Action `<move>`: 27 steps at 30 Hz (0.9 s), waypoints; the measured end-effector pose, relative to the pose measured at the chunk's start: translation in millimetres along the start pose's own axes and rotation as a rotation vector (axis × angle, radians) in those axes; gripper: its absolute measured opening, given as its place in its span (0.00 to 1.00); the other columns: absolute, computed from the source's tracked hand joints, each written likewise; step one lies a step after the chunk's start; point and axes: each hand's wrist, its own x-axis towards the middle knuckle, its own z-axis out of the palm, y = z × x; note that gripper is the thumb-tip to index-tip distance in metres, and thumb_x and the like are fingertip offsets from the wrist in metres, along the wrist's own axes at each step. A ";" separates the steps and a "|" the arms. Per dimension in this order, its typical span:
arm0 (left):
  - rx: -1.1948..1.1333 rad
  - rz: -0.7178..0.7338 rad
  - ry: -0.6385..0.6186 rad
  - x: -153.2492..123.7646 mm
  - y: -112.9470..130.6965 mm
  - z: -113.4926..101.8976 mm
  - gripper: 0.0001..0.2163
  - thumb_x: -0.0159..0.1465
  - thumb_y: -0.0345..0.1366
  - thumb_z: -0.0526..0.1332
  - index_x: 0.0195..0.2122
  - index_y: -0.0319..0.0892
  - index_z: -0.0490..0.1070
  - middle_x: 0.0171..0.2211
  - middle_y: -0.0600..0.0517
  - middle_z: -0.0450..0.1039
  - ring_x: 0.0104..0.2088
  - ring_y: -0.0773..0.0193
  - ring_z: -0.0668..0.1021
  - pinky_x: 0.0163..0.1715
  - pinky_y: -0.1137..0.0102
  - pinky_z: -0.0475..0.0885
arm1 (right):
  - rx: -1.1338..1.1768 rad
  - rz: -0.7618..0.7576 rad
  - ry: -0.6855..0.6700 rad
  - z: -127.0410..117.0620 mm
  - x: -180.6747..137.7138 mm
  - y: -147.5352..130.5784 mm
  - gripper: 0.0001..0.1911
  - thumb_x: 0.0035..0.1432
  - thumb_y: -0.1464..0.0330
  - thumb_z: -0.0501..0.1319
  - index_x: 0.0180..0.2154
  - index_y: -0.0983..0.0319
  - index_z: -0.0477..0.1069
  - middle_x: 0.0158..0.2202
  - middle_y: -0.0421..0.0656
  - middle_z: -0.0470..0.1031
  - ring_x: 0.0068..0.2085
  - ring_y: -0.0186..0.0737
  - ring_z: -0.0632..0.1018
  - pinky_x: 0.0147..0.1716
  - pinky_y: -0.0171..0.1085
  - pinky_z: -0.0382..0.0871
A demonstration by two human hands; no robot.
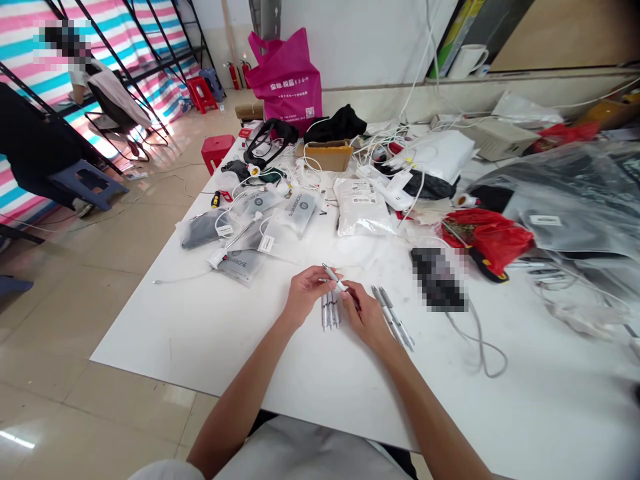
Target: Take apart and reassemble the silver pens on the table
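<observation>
Two hands together: left hand (305,297), right hand (367,317) pinching slim silver pen (334,277) above row of matching pens (330,310).

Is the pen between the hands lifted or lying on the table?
Lifted: the pen is pinched between the left hand and right hand, angled above the pens lying on the table.

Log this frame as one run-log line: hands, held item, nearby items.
left hand: grips silver-white pen | right hand: grips same pen | nearby: pen row, pen group | surface: white table

Our wear, as catalogued: one pale grey-white top (305,453) below our left hand (306,297) and right hand (367,317); dark clothing (259,420) at its edge; bare forearms (240,407).
</observation>
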 end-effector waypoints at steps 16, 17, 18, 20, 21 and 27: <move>-0.072 0.006 0.044 0.7 -2.1 1.3 0.17 0.66 0.46 0.68 0.51 0.43 0.79 0.43 0.44 0.82 0.44 0.59 0.79 0.46 0.64 0.67 | -0.062 -0.049 0.061 3.6 -3.9 2.8 0.14 0.74 0.58 0.53 0.49 0.59 0.71 0.28 0.39 0.75 0.24 0.34 0.71 0.27 0.33 0.64; -0.081 0.007 0.078 1.0 -2.7 1.3 0.15 0.65 0.46 0.69 0.47 0.42 0.79 0.41 0.44 0.83 0.42 0.60 0.79 0.45 0.64 0.67 | -0.073 -0.061 0.078 4.2 -4.3 2.8 0.14 0.73 0.57 0.54 0.48 0.60 0.71 0.28 0.39 0.75 0.24 0.34 0.71 0.27 0.33 0.64; -0.095 0.007 0.107 1.4 -3.2 1.0 0.14 0.64 0.45 0.70 0.44 0.42 0.79 0.39 0.45 0.83 0.40 0.61 0.78 0.44 0.64 0.67 | -0.078 -0.069 0.082 4.6 -4.8 2.7 0.15 0.73 0.57 0.55 0.48 0.60 0.71 0.27 0.39 0.74 0.24 0.35 0.71 0.27 0.33 0.63; -0.130 0.005 0.113 2.2 -2.6 -0.3 0.12 0.63 0.45 0.71 0.39 0.41 0.79 0.39 0.46 0.82 0.38 0.62 0.77 0.43 0.65 0.67 | -0.051 -0.069 0.041 4.7 -6.1 2.2 0.15 0.74 0.57 0.53 0.48 0.60 0.72 0.25 0.38 0.71 0.23 0.34 0.69 0.26 0.34 0.61; -0.146 -0.002 0.082 2.3 -1.2 -1.1 0.12 0.64 0.45 0.70 0.39 0.40 0.79 0.39 0.46 0.81 0.38 0.62 0.77 0.44 0.65 0.67 | -0.020 -0.057 0.001 4.3 -6.8 1.7 0.16 0.74 0.57 0.52 0.48 0.60 0.72 0.24 0.37 0.70 0.22 0.34 0.67 0.26 0.34 0.61; -0.195 0.007 -0.128 0.3 13.5 -3.7 0.13 0.66 0.46 0.67 0.37 0.40 0.81 0.38 0.48 0.71 0.37 0.63 0.70 0.42 0.65 0.66 | 0.200 0.042 -0.151 -1.0 -8.2 -4.6 0.18 0.75 0.55 0.50 0.46 0.60 0.72 0.26 0.37 0.67 0.24 0.32 0.62 0.25 0.34 0.57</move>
